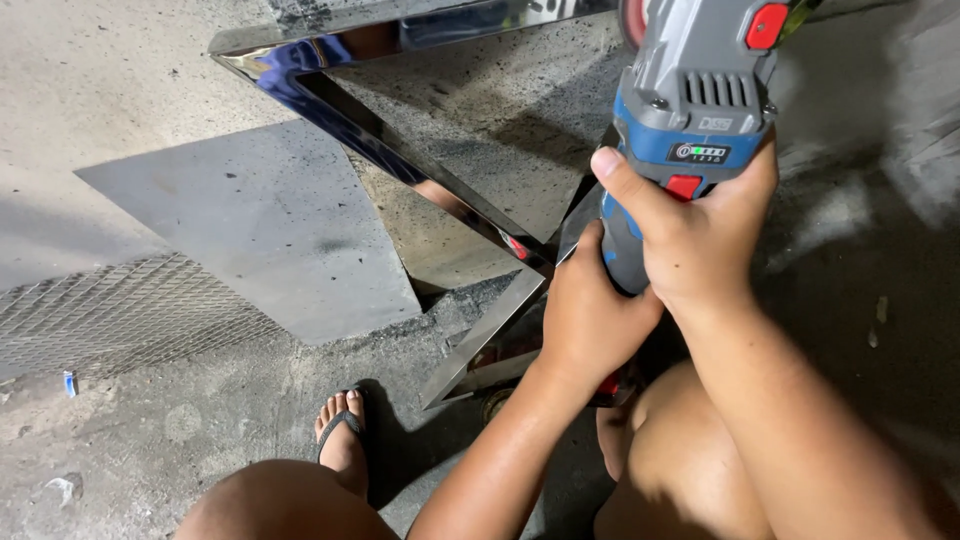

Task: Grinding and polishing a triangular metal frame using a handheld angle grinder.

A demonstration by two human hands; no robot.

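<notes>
Gripping the grinder [690, 110] over the steel frame [400, 150] on the floor [120, 80].
My right hand [700, 235] is wrapping its body for control; my left hand [590, 315] is clasping the handle's base, steadying it.

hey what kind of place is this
Probably a metal workshop floor: rough concrete floor, a polished metal frame, a metal sheet, and both hands gripping a cordless grinder.
</notes>
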